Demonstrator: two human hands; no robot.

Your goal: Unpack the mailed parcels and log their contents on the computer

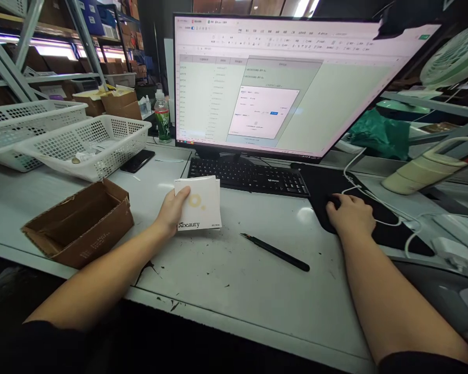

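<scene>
My left hand (pixel 171 210) grips a small stack of square white cards (pixel 200 208), thumb on top; the top one bears a pale yellow ring and the word "beauty". My right hand (pixel 353 214) rests over a dark computer mouse (pixel 334 200) on a black mouse pad (pixel 320 187). Between the hands a slim black craft knife (pixel 278 252) lies on the table, its blade pointing left. Behind the cards stands a black keyboard (pixel 249 176). On the monitor (pixel 210 104) a spreadsheet shows with a white dialog box over it.
An open brown cardboard box (pixel 97 228) sits left of my forearm. White perforated baskets (pixel 113 130), a black phone (pixel 138 161) and a green-labelled bottle (pixel 163 119) stand at the back left. Cables and a cream tumbler (pixel 421 169) lie at right.
</scene>
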